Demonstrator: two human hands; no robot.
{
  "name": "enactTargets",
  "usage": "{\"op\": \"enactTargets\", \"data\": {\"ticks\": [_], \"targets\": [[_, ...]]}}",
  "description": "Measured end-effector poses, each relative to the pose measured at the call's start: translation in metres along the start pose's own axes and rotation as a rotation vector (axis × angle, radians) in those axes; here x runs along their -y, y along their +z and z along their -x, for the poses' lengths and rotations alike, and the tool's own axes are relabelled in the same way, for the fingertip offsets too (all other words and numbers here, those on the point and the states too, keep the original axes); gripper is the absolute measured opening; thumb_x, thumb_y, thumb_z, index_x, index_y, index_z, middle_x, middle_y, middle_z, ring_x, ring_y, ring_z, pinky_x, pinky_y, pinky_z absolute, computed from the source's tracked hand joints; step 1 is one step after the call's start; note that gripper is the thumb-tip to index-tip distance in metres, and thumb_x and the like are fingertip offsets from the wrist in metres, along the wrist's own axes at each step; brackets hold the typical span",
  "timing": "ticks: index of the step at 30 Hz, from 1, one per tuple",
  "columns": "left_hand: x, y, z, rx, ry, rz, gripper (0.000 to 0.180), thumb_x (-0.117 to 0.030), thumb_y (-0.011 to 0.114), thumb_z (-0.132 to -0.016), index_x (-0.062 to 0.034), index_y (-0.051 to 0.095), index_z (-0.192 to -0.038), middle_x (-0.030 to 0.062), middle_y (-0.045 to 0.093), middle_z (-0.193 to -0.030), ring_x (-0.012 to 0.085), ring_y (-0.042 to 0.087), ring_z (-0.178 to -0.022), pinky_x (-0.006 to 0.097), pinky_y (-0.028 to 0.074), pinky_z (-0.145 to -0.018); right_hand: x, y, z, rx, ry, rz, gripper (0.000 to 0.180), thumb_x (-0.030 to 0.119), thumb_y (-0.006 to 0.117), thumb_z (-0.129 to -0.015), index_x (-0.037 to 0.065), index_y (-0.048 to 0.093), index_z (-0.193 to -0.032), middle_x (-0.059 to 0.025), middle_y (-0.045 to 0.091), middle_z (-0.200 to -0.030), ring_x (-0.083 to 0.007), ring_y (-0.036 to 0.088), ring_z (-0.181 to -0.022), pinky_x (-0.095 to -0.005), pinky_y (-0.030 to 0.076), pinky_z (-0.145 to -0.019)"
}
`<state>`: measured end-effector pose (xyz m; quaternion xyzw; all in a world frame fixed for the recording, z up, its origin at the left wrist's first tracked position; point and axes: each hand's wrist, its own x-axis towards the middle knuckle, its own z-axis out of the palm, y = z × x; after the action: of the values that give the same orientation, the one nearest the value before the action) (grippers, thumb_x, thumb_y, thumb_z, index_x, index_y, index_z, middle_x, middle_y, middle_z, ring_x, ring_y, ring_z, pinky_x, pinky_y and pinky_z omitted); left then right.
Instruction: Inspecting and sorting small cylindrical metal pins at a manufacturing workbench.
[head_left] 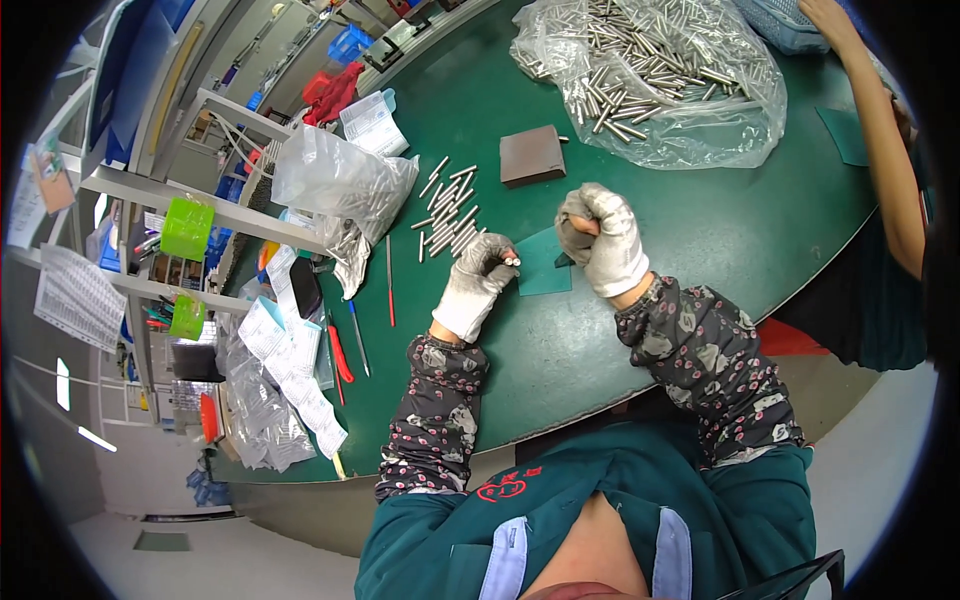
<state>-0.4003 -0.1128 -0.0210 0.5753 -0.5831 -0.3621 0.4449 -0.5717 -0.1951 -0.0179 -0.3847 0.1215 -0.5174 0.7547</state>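
My left hand (474, 287), in a white glove with bare fingertips, is closed on a small metal pin; only the pin's bright end (514, 262) shows. My right hand (608, 240), gloved too, is curled shut just to the right. A small dark green piece (563, 261) sticks out under its fingers; its kind is unclear. Between the hands a flat green sheet (544, 272) lies on the table. Beyond the left hand, loose metal pins (445, 212) are spread in a pile. A brown rectangular block (531, 157) sits beyond the right hand.
A large clear bag of metal pins (650, 70) spreads across the far side. To the left are another plastic bag (345, 180), a red-handled tool (340, 355), a pen (359, 338) and papers (290, 345). Another person's arm (885, 140) reaches in at the right.
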Motion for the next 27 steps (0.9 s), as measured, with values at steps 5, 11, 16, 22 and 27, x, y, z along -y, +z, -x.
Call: {"op": "enactTargets", "data": {"ticks": [5, 11, 16, 22, 27], "targets": [[0.000, -0.002, 0.000, -0.003, -0.048, 0.063, 0.021, 0.008, 0.054, -0.076, -0.0043, 0.053, -0.093, 0.0003, 0.053, -0.089, 0.0081, 0.050, -0.081, 0.022, 0.044, -0.074, 0.004, 0.004, -0.001, -0.005, 0.037, -0.048, 0.039, 0.031, 0.036, -0.088, 0.013, 0.028, -0.055, 0.0024, 0.023, -0.050, -0.0082, 0.021, -0.041, -0.0240, 0.016, -0.039], [0.000, -0.002, 0.001, -0.018, -0.047, 0.087, 0.018, 0.006, 0.054, -0.078, -0.0048, 0.053, -0.093, 0.0008, 0.054, -0.091, 0.0082, 0.051, -0.081, 0.022, 0.044, -0.073, 0.006, 0.004, 0.000, -0.001, 0.045, -0.047, 0.039, 0.031, 0.035, -0.088, 0.013, 0.028, -0.054, 0.0022, 0.023, -0.049, -0.0081, 0.021, -0.041, -0.0242, 0.016, -0.039], [-0.004, -0.006, 0.003, -0.022, -0.032, 0.059, 0.018, 0.005, 0.055, -0.078, -0.0050, 0.053, -0.092, 0.0011, 0.054, -0.090, 0.0090, 0.051, -0.081, 0.023, 0.045, -0.073, 0.003, 0.003, 0.000, 0.006, 0.047, -0.047, 0.040, 0.031, 0.035, -0.089, 0.013, 0.028, -0.054, 0.0021, 0.024, -0.049, -0.0082, 0.021, -0.040, -0.0242, 0.016, -0.038], [-0.009, -0.024, 0.003, -0.094, -0.038, -0.310, 0.016, 0.003, 0.060, -0.073, -0.0043, 0.053, -0.086, 0.0046, 0.055, -0.076, 0.0146, 0.055, -0.074, 0.027, 0.046, -0.068, 0.000, 0.000, -0.002, 0.004, 0.018, -0.022, 0.040, 0.031, 0.034, -0.089, 0.013, 0.028, -0.054, 0.0022, 0.024, -0.047, -0.0085, 0.021, -0.040, -0.0244, 0.016, -0.038], [-0.008, -0.029, 0.008, -0.097, 0.108, -0.907, 0.018, -0.004, 0.066, -0.066, -0.0065, 0.058, -0.082, 0.0098, 0.058, -0.081, 0.0296, 0.056, -0.077, 0.037, 0.047, -0.067, 0.002, -0.001, 0.000, 0.034, 0.050, -0.064, 0.034, 0.030, 0.037, -0.086, 0.010, 0.030, -0.058, 0.0042, 0.025, -0.055, -0.0048, 0.022, -0.045, -0.0212, 0.017, -0.041]]}}
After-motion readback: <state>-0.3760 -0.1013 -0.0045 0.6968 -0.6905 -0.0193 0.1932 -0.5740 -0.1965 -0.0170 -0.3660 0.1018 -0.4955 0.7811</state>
